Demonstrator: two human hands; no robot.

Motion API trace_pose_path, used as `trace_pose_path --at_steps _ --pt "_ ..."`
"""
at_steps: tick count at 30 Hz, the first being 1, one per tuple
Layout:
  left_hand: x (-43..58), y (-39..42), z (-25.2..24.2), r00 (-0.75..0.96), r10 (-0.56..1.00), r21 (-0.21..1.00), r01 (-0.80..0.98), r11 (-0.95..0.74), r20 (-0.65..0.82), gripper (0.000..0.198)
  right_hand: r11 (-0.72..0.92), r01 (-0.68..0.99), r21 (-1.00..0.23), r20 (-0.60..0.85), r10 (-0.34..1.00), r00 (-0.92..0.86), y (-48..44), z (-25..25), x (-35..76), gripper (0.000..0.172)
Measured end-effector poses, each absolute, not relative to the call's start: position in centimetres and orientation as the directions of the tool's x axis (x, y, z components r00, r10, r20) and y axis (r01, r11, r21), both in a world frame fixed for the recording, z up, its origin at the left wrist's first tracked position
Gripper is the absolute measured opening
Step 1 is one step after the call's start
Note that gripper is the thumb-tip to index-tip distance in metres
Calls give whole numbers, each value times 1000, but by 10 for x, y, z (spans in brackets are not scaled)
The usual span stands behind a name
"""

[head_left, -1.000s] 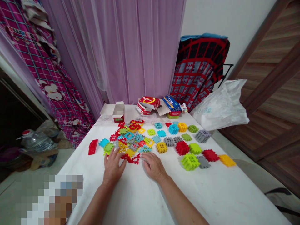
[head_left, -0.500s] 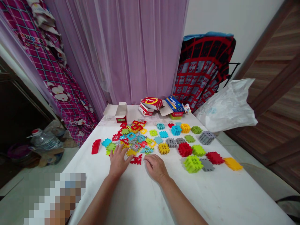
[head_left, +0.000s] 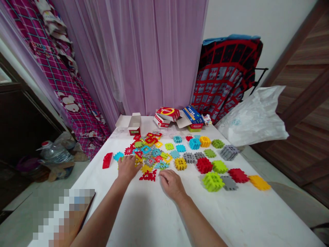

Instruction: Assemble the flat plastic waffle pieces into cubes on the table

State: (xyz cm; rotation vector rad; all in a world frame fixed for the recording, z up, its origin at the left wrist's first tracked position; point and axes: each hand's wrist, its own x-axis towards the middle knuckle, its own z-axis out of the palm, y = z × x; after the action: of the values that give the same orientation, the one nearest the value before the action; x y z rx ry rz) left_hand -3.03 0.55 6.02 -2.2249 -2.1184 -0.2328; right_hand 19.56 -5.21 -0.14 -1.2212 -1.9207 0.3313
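My left hand (head_left: 128, 168) lies over the left front edge of a mixed pile of plastic interlocking pieces (head_left: 147, 152), thumb apart from the other fingers. Its fingertips touch green pieces that the hand mostly covers. A red triangular piece (head_left: 148, 175) lies flat between my hands. To its right, my right hand (head_left: 172, 183) rests on the table with its fingers curled in and nothing visible in them. A yellow stack of square pieces (head_left: 181, 164) stands just beyond it. A light blue piece (head_left: 118, 156) lies beyond my left hand.
Sorted stacks stand on the right, among them a red stack (head_left: 204, 165), a green stack (head_left: 213, 181) and a grey stack (head_left: 229, 152). A red plastic object (head_left: 107, 160) lies at the left. Cartons (head_left: 168, 114) and an open box (head_left: 135, 125) line the back. A white bag (head_left: 254, 116) is at the right edge.
My left hand has moved a little left, off the red triangular piece and over the green pieces, its fingers less spread. My right hand stays in place. The view has shifted slightly.
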Motion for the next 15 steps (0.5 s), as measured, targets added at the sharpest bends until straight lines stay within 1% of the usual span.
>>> trace_pose_path --at_steps 2,4,6,7,12,15 --pt "-28 0 58 92 975 78 991 -110 202 42 495 629 -600 492 848 -198 -52 -1 196 20" --pt "-26 -7 55 180 955 114 971 -211 235 31 492 629 -602 486 851 -200 -52 0 197 21" --pt "-23 -13 54 246 944 143 949 -281 217 22 488 627 -607 480 854 -201 -52 1 197 20" --pt "-22 -16 54 255 946 147 947 -286 198 21 488 625 -609 478 855 -201 -52 1 197 20" --pt "-14 -20 64 210 973 96 971 -219 96 40 488 621 -613 481 854 -196 -52 0 196 20" --pt "-8 -19 70 175 984 80 981 -177 34 41 483 622 -617 476 858 -193 -52 -1 196 21"
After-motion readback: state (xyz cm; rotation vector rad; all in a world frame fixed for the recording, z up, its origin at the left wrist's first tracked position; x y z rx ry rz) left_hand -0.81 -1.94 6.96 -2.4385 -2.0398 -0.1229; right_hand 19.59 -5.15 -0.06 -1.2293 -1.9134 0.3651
